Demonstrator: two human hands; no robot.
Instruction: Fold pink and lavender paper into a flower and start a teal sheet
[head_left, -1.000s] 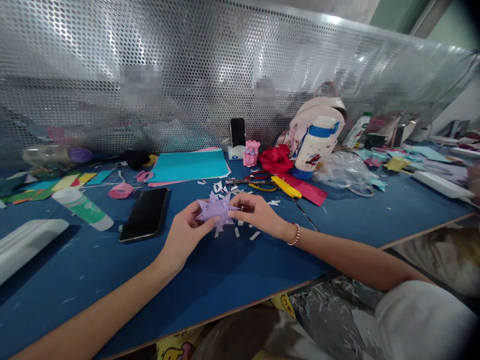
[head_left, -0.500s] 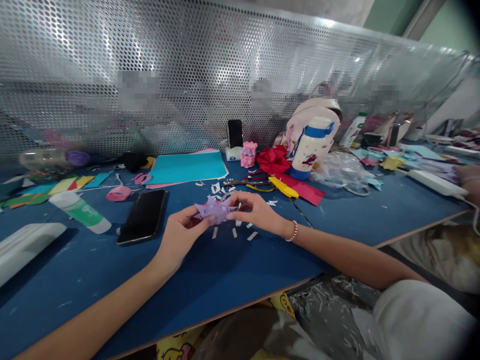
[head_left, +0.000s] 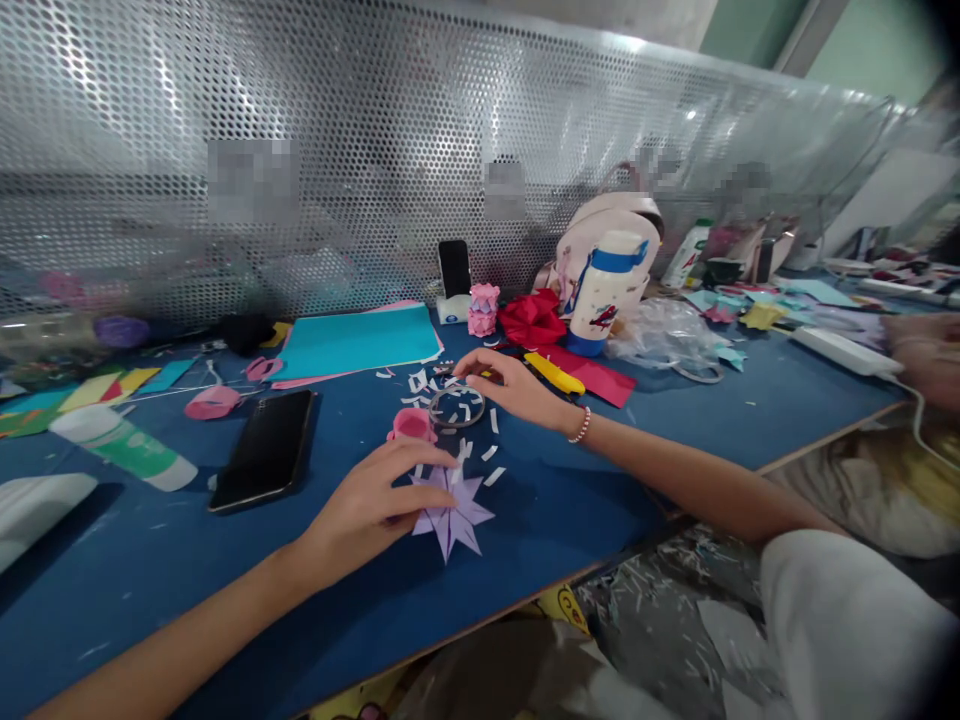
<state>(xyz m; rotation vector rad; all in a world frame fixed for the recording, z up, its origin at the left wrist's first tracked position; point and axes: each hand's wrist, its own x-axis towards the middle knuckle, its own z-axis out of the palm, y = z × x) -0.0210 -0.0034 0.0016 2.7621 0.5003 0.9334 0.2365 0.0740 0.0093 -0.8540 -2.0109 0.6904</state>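
A purple folded-paper star [head_left: 463,520] lies on the blue table with its points spread. My left hand [head_left: 375,500] reaches over its left side, fingers apart; whether the fingertips touch it I cannot tell. Just behind that hand is a pink paper ring-shaped piece [head_left: 412,424], partly hidden by the fingers. My right hand [head_left: 510,385], wearing a beaded bracelet [head_left: 580,424], hovers beside a grey ring [head_left: 459,424] with its fingers loosely bent and nothing visible in them. Small white paper strips [head_left: 495,476] are scattered around the ring.
A dark phone [head_left: 264,450] and a glue tube [head_left: 124,448] lie at left. Blue paper sheets [head_left: 356,340], a pink paper stack [head_left: 483,310], a yellow-handled tool [head_left: 555,374], red paper [head_left: 600,377] and a bottle [head_left: 604,295] are behind my hands. A person's hand [head_left: 926,345] is at far right.
The purple star has left the hold of both hands and now lies flat nearer the table's front edge. My hands have moved apart, uncovering the pink piece and grey ring.
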